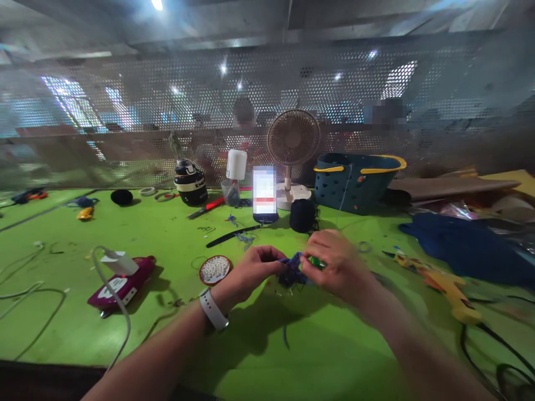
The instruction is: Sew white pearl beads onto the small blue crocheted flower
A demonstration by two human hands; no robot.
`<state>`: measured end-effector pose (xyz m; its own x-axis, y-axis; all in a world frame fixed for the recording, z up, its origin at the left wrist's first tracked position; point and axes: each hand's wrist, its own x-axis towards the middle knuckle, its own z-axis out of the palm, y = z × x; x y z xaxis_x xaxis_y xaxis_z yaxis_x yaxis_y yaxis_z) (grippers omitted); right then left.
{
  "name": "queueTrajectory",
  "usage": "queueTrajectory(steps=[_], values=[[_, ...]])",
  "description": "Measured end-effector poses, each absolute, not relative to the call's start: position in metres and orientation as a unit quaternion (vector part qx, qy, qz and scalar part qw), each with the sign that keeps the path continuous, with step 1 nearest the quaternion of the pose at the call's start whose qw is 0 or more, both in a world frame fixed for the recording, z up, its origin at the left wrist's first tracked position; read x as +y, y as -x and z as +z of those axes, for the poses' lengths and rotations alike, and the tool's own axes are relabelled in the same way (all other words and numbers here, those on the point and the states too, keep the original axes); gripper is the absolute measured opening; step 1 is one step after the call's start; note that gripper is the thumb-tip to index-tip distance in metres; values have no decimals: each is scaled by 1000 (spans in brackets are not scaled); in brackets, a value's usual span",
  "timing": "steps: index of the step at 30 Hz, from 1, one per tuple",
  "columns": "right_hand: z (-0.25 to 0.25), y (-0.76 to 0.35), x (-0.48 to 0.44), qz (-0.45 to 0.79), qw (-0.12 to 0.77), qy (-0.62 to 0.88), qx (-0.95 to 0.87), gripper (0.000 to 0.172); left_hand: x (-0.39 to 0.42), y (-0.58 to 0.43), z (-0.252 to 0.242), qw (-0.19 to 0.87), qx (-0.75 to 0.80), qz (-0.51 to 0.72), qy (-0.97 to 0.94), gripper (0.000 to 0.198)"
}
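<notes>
A small purple-blue piece of yarn work is held above the green table. My left hand, with a white band on its wrist, pinches its left side between thumb and fingers. My right hand is closed at its right side, slightly blurred. A bit of a slim green-handled tool shows between the right fingers; its tip is hidden, so I cannot tell whether it is a crochet hook. Left of my hands sits a round dish of white beads. Beyond them stands a dark ball of yarn.
A phone stands propped before a fan. Behind are a blue-green basket and a black jug. A yellow glue gun with its cord and dark blue cloth lie right; a magenta power strip lies left.
</notes>
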<state>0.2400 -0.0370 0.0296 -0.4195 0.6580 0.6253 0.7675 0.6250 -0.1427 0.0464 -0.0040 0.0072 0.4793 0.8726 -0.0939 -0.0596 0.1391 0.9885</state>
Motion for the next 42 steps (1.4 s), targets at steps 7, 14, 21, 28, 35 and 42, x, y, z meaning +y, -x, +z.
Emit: queueTrajectory(steps=[7,14,21,28,35,42], values=[[33,-246,-36,18,380,480,-790,19,-1,-45,4,671,353,382,-529,15],[42,-252,-42,227,611,462,-601,24,1,-44,10,704,334,435,-450,19],[33,-249,-45,388,597,380,-590,27,1,-43,8,696,301,467,-454,22],[23,-233,-43,211,521,447,-696,17,-3,-45,10,678,294,483,-470,26],[24,-234,-47,183,559,425,-689,26,-3,-44,11,665,295,479,-492,26],[24,-238,-43,-1,487,407,-773,14,0,-43,11,662,293,477,-498,25]])
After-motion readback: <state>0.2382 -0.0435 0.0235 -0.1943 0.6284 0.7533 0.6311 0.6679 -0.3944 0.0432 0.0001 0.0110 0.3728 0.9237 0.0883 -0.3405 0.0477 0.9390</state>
